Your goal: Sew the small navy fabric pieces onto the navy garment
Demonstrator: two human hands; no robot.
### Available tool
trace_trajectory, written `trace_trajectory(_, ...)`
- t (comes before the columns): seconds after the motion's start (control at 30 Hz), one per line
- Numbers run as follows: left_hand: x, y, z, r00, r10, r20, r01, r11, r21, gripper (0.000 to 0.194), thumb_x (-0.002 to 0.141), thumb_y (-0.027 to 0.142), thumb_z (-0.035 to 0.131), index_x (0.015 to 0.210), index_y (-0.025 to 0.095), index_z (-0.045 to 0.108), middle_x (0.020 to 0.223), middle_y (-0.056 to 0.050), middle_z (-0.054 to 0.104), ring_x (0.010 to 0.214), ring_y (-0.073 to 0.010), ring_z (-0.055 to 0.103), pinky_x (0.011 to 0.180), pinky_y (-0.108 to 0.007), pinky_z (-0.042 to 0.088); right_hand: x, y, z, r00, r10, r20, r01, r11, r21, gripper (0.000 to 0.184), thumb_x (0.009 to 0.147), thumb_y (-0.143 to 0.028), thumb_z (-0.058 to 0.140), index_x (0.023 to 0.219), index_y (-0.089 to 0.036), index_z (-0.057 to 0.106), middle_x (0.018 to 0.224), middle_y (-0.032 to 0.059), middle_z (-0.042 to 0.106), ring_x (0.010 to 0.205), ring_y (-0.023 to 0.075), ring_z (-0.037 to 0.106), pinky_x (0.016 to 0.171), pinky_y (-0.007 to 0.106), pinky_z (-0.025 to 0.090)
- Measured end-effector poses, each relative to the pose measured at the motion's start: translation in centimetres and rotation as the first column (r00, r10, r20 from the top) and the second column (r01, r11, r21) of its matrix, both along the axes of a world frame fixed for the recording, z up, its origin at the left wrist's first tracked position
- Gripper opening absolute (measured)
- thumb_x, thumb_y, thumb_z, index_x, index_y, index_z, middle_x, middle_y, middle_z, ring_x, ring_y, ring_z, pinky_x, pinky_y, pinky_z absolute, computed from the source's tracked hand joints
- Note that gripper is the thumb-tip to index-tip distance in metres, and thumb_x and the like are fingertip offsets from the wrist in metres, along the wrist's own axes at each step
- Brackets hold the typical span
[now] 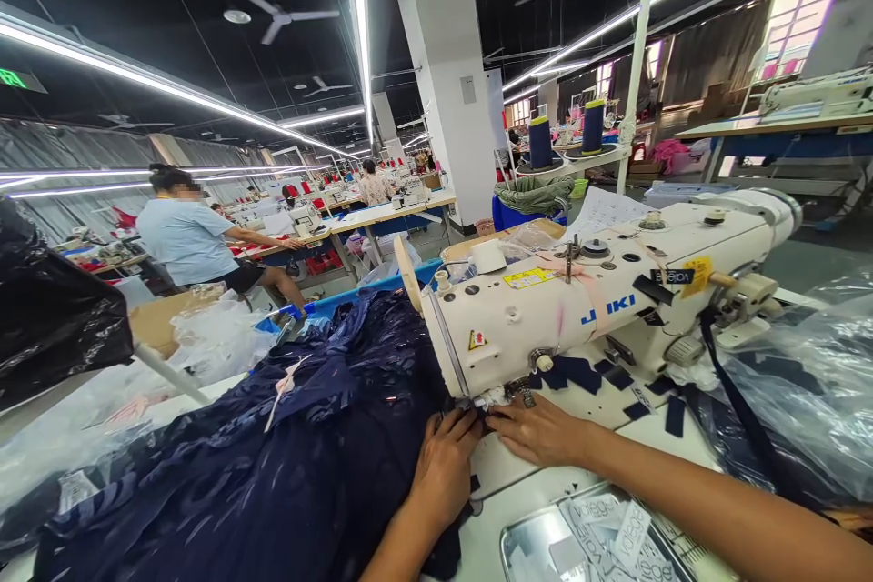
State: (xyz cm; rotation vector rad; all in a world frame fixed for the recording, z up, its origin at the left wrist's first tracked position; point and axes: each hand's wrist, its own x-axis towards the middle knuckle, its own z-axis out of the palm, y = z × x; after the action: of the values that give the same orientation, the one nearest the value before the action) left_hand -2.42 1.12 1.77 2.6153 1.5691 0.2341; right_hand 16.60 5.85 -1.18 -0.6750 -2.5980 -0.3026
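A white JUKI sewing machine stands in front of me, its needle area at the left end. My left hand is closed, with curled fingers on the edge of a navy garment beside the needle. My right hand reaches in from the right, its fingers pressed together and their tips close to the left ones under the machine head. What the right fingertips hold is hidden. The garment lies heaped to the left of the machine.
Printed white labels fill a metal tray near my right forearm. Small navy scraps lie by the machine's base. Clear plastic is at right. A black bag hangs at left. A person sits beyond.
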Motion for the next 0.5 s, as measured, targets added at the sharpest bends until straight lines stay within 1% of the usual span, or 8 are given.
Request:
trace_trajectory(0.1,-0.1,0.4,0.3,1.000,0.005,0.016,-0.005,1.000,-0.007,0.060,0.064,-0.009,0.038,0.115,0.019,0.053,0.124,-0.005,0.052,0.117,-0.0222,0.039,0.099,-0.049,0.027,0.2,0.3,0.3,1.000,0.004,0.008,-0.004,1.000,-0.027,0.026,0.081,-0.019,0.046,0.103,-0.014,0.059,0.100,0.0100,0.064,0.082,0.0212,0.060,0.072,0.034,0.044)
trace_trajectory(0.17,-0.2,0.8,0.3,0.999,-0.004,0.043,0.004,1.000,0.012,0.060,0.062,-0.008,0.038,0.112,0.020,0.055,0.120,-0.005,0.055,0.116,-0.0222,0.041,0.098,-0.049,0.028,0.4,0.6,0.3,1.000,0.015,-0.004,-0.015,0.999,-0.045,0.025,0.080,-0.019,0.047,0.101,-0.014,0.060,0.093,0.0101,0.066,0.079,0.0208,0.061,0.071,0.033,0.044)
trace_trajectory(0.23,-0.4,1.2,0.1,0.997,-0.015,0.073,0.012,0.999,0.043,0.061,0.060,-0.008,0.037,0.109,0.021,0.057,0.115,-0.004,0.058,0.114,-0.0218,0.043,0.096,-0.049,0.030,0.6,0.9,0.2,0.998,0.031,-0.049,-0.033,0.998,-0.050,0.026,0.081,-0.020,0.046,0.101,-0.014,0.061,0.085,0.0096,0.067,0.076,0.0204,0.061,0.071,0.033,0.044)
trace_trajectory(0.3,-0.5,1.5,-0.1,0.996,-0.022,0.091,0.015,0.997,0.074,0.061,0.058,-0.008,0.036,0.106,0.021,0.059,0.111,-0.004,0.060,0.113,-0.0218,0.044,0.095,-0.049,0.032,0.7,1.5,-0.3,0.993,0.037,-0.115,-0.043,0.998,-0.055,0.026,0.081,-0.022,0.046,0.100,-0.015,0.062,0.083,0.0095,0.067,0.077,0.0213,0.060,0.072,0.035,0.045)
trace_trajectory(0.33,-0.5,1.7,-0.2,0.995,-0.024,0.095,0.015,0.996,0.092,0.059,0.058,-0.008,0.036,0.104,0.020,0.060,0.109,-0.004,0.061,0.112,-0.0218,0.045,0.095,-0.049,0.033,0.6,1.9,-0.6,0.987,0.017,-0.158,-0.031,0.996,-0.084,0.024,0.081,-0.023,0.047,0.097,-0.016,0.063,0.085,0.0095,0.067,0.079,0.0219,0.060,0.073,0.035,0.045)
trace_trajectory(0.4,-0.4,1.9,-0.4,0.995,-0.029,0.093,0.015,0.990,0.142,0.052,0.062,-0.006,0.038,0.101,0.020,0.061,0.105,-0.005,0.062,0.108,-0.0219,0.048,0.095,-0.048,0.035,0.1,2.9,-1.3,0.966,-0.073,-0.250,0.025,0.981,-0.191,0.020,0.080,-0.025,0.049,0.087,-0.017,0.065,0.087,0.0090,0.066,0.083,0.0224,0.060,0.075,0.035,0.046)
trace_trajectory(0.47,-0.1,1.8,-0.6,0.997,-0.015,0.071,-0.002,0.974,0.227,0.038,0.070,-0.001,0.042,0.097,0.017,0.062,0.100,-0.008,0.063,0.103,-0.0230,0.051,0.093,-0.046,0.038,-0.5,3.8,-1.9,0.933,-0.176,-0.313,0.079,0.950,-0.301,0.016,0.079,-0.024,0.050,0.080,-0.017,0.065,0.082,0.0073,0.066,0.080,0.0212,0.060,0.073,0.033,0.047)
trace_trajectory(0.5,0.0,1.7,-0.7,0.999,0.008,0.050,-0.021,0.960,0.279,0.031,0.073,0.002,0.044,0.094,0.015,0.063,0.097,-0.009,0.063,0.102,-0.0241,0.052,0.091,-0.045,0.040,-0.9,4.2,-2.1,0.919,-0.213,-0.332,0.096,0.937,-0.334,0.016,0.079,-0.024,0.050,0.078,-0.017,0.064,0.077,0.0061,0.066,0.076,0.0204,0.060,0.071,0.032,0.048)
